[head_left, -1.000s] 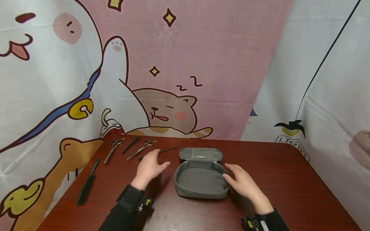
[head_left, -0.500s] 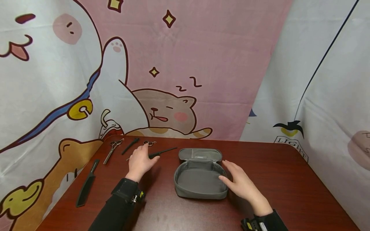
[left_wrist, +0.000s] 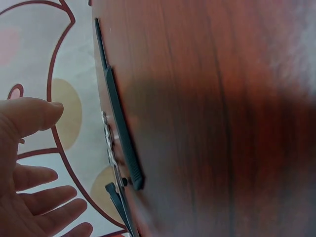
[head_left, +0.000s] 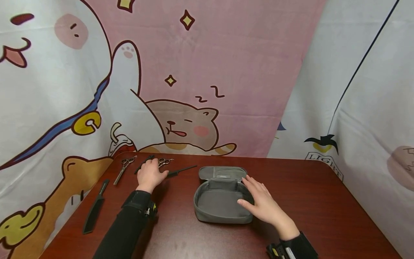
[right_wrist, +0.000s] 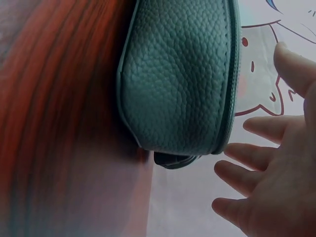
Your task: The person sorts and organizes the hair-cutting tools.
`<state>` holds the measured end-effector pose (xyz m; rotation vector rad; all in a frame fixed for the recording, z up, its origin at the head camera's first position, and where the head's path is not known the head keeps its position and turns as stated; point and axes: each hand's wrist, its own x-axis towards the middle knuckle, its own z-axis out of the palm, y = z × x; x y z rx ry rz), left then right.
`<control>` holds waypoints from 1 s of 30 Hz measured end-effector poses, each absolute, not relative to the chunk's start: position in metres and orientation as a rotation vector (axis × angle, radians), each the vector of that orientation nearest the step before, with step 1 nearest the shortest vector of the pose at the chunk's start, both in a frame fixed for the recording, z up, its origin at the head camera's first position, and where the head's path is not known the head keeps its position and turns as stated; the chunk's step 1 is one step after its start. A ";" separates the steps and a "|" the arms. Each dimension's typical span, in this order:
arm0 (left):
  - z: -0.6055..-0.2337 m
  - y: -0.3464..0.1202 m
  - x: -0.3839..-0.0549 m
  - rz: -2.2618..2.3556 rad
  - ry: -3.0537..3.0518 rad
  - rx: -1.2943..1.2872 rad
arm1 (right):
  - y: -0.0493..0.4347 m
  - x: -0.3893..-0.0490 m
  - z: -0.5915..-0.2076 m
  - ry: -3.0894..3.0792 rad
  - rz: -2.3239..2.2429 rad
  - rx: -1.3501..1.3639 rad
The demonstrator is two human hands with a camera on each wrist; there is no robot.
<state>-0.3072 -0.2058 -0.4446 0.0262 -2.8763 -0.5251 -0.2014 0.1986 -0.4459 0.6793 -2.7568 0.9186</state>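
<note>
My left hand (head_left: 150, 177) hovers over the back left of the table, fingers extended and holding nothing. Beneath and behind it lie silver scissors (head_left: 165, 162), mostly covered by the hand, and a slim black tool (head_left: 150, 157). A black tail comb (head_left: 176, 172) lies just right of the thumb; the left wrist view shows its tapered handle and toothed body. My right hand (head_left: 263, 204), fingers spread, overlaps the right side of an unzipped grey case (head_left: 223, 218). In the right wrist view the fingertips (right_wrist: 227, 169) are beside the case's pebbled wall (right_wrist: 173, 84), gripping nothing.
Another pair of scissors (head_left: 124, 170) lies at the far left. Nearer the left edge is a broad black blade-shaped tool (head_left: 93, 214) with a handle. The case's lid (head_left: 223, 172) is folded back. A printed cloth (head_left: 245, 72) hangs behind the table (head_left: 310, 194).
My left hand has moved left, from above the tail comb to above the scissors and slim black tool, uncovering the comb. My right hand has shifted slightly left, further over the case's edge.
</note>
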 end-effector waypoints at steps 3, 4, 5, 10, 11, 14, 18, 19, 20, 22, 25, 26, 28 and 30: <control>-0.445 -0.209 -0.312 -0.504 -2.899 0.045 | 0.195 -0.204 -0.445 -2.753 0.909 0.692; -0.446 -0.210 -0.313 -0.499 -2.909 0.049 | 0.193 -0.205 -0.444 -2.751 0.903 0.697; -0.446 -0.211 -0.315 -0.494 -2.915 0.054 | 0.191 -0.205 -0.443 -2.750 0.898 0.703; -0.449 -0.218 -0.319 -0.489 -2.939 0.073 | 0.184 -0.208 -0.439 -2.749 0.892 0.722; -0.450 -0.220 -0.320 -0.492 -2.940 0.081 | 0.182 -0.208 -0.438 -2.750 0.890 0.726; -0.451 -0.223 -0.322 -0.494 -2.951 0.099 | 0.178 -0.208 -0.436 -2.754 0.877 0.741; -0.453 -0.228 -0.323 -0.500 -2.978 0.134 | 0.174 -0.208 -0.435 -2.763 0.858 0.754; -0.453 -0.230 -0.323 -0.506 -2.987 0.144 | 0.173 -0.208 -0.435 -2.769 0.855 0.757; -0.453 -0.231 -0.323 -0.510 -2.996 0.153 | 0.172 -0.208 -0.435 -2.771 0.851 0.759; -0.455 -0.234 -0.323 -0.512 -3.012 0.173 | 0.169 -0.208 -0.436 -2.781 0.852 0.763; -0.457 -0.238 -0.325 -0.514 -3.033 0.196 | 0.165 -0.207 -0.436 -2.792 0.858 0.774; -0.458 -0.239 -0.325 -0.509 -3.039 0.202 | 0.164 -0.207 -0.436 -2.796 0.855 0.778; -0.459 -0.242 -0.326 -0.504 -3.050 0.217 | 0.161 -0.206 -0.437 -2.801 0.848 0.789; -0.461 -0.244 -0.326 -0.503 -3.060 0.234 | 0.158 -0.206 -0.437 -2.800 0.837 0.802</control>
